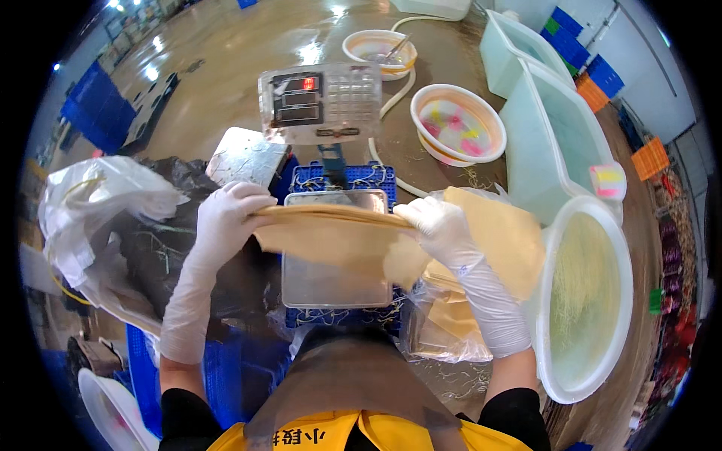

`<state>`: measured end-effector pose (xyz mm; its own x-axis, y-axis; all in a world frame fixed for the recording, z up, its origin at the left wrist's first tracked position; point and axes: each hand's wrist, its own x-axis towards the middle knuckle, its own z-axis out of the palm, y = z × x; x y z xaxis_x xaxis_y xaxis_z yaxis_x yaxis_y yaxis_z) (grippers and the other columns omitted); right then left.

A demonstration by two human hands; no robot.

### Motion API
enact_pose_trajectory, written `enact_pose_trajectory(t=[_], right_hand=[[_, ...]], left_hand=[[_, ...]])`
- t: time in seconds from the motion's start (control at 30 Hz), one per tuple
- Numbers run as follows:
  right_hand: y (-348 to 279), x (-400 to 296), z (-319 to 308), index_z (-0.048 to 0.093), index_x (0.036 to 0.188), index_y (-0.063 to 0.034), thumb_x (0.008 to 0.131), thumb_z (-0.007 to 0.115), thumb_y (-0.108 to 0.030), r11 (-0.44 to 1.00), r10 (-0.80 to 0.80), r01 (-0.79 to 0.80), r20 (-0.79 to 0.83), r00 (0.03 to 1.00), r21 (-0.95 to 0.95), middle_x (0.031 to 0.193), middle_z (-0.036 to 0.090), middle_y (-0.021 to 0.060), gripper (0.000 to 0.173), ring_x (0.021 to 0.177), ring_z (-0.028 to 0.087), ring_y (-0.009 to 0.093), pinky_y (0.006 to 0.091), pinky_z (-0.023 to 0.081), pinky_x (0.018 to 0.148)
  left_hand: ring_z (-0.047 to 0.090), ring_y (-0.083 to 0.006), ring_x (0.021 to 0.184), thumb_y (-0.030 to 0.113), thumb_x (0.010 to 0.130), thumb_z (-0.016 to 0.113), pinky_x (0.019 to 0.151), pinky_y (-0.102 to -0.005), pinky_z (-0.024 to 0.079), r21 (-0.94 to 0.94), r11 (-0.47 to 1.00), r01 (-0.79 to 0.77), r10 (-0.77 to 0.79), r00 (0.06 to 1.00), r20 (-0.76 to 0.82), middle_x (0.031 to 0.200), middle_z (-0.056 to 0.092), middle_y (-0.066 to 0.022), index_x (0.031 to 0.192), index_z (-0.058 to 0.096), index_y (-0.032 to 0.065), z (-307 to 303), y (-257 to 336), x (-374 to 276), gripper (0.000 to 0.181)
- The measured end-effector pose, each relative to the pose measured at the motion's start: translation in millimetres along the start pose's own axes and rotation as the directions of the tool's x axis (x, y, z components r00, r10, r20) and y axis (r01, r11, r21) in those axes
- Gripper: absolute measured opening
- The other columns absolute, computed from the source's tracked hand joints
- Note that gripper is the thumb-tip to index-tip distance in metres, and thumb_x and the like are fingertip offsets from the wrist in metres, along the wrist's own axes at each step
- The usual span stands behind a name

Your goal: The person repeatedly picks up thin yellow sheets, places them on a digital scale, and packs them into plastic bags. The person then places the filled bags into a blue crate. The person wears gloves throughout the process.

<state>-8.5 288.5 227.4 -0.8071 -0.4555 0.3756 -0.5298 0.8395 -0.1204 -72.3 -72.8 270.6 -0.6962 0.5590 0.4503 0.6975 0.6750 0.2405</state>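
Note:
My left hand [228, 217] and my right hand [443, 225], both in long white gloves, grip opposite ends of a stack of tan sheets [333, 228], which look like tofu sheets. The stack bows slightly, and its lower edge is blurred. Beneath it is the metal weighing plate [335, 282] of a bench scale, partly hidden by the sheets. The scale's display head [321, 101] stands beyond the plate, with red digits lit. Beside my right forearm, more tan sheets [496, 242] lie on and around a clear plastic bag [474, 349].
A dark plastic liner [161, 259] and white bag [107, 186] lie left. A second metal plate [248, 155] is behind. Right stands a white oval tub [623, 315] with pale shreds in water. Patterned basins [491, 149] and a hose [403, 93] occupy the wet floor [225, 73].

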Motion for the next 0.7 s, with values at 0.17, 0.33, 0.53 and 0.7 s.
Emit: enact_pose_trajectory(t=[0.17,0.33,0.53,0.7], right_hand=[[-50,-29,77,0.062,0.113,-0.0161,0.079,0.060,-0.019,0.995,-0.022,0.030,0.092,0.996,-0.090,0.094,0.058,0.0015,0.034,0.084,0.059,0.021,0.0348,0.050,0.068],[-76,-127,187,0.060,0.118,-0.0134,0.081,0.058,-0.013,0.982,0.185,-0.168,0.312,0.932,-0.081,0.110,0.059,0.0045,0.037,0.099,0.058,0.024,0.0376,0.049,0.080],[-125,-152,165,0.063,0.114,-0.0089,0.084,0.065,-0.017,0.827,0.457,-0.523,0.296,0.839,0.205,0.124,0.059,0.0105,0.032,0.116,0.053,0.031,0.0430,0.044,0.094],[-139,-148,168,0.064,0.113,-0.0092,0.084,0.065,-0.019,0.804,0.446,-0.524,0.297,0.844,0.281,0.118,0.062,0.0120,0.031,0.112,0.056,0.033,0.0439,0.045,0.095]], left_hand=[[0.060,-0.0265,0.074,0.016,0.071,0.075,0.064,-0.0408,0.049,0.053,0.997,0.054,-0.058,0.996,0.071,0.075,0.061,-0.0033,0.084,0.072,0.0194,55,-20,-110,0.014],[0.061,-0.0274,0.078,0.012,0.076,0.063,0.067,-0.0405,0.050,0.066,0.997,0.033,-0.051,0.953,0.298,0.078,0.059,-0.0065,0.091,0.065,0.0157,188,-33,-219,0.015],[0.060,-0.0327,0.104,0.013,0.077,0.070,0.089,-0.0441,0.049,-0.175,0.898,0.403,-0.358,0.902,0.241,0.107,0.065,-0.0109,0.106,0.064,0.0100,142,-3,-236,0.030],[0.060,-0.0308,0.107,0.014,0.081,0.068,0.090,-0.0422,0.049,-0.204,0.832,0.516,-0.445,0.840,0.310,0.111,0.065,-0.0082,0.103,0.066,0.0092,131,-21,-251,0.023]])
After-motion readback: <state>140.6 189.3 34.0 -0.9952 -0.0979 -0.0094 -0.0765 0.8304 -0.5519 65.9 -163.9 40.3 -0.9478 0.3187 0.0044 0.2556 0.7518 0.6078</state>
